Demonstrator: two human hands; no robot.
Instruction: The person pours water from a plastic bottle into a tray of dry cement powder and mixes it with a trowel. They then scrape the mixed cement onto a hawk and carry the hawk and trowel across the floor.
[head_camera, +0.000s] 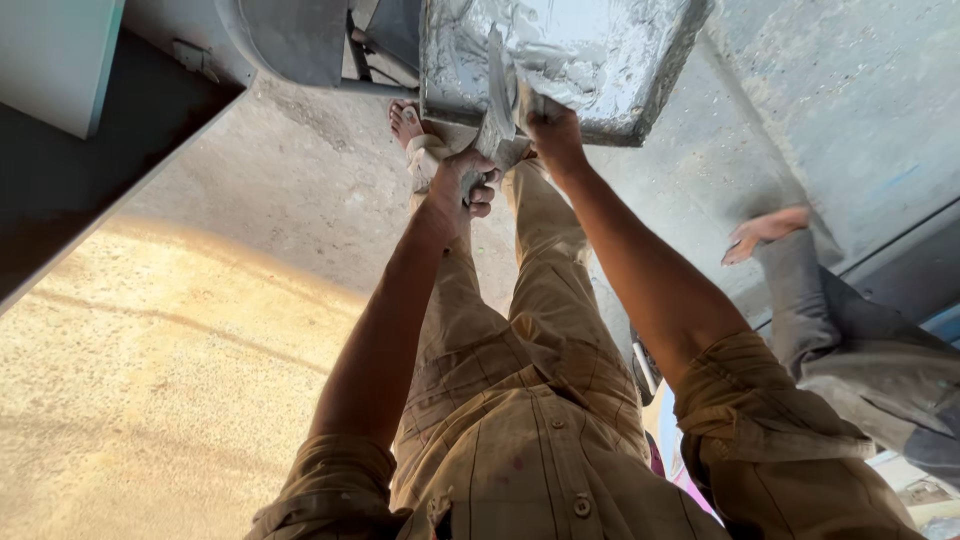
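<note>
Seen from above, looking down past a tan checked shirt (520, 450) and trousers (540, 300) to a grey concrete floor (300, 190). Both arms stretched forward and down to a silvery metal pan (590, 60) at top centre, smeared inside with pale grey paste. Pan roughly rectangular with rounded corners, long axis running left to right across the view, open face up toward the camera, near rim closest to the legs. Right hand (552, 128) closed over that near rim, fingers curled around the edge, thumb side hidden. Left hand (468, 180) fisted just below the rim, wrapped tight around the lower end of a narrow metal blade (498, 85); blade pointing up and away from the body into the pan, long axis nearly vertical in view, leaning slightly left, its tip on the smeared bottom. Hands close together, just apart. Bare foot (405, 120) on the floor just left of the pan. At right, another person's foot (765, 232) and grey trouser leg (850, 330), well apart from the pan. Dark slab (90, 160) across the upper left; floor turning sandy yellow at lower left.
</note>
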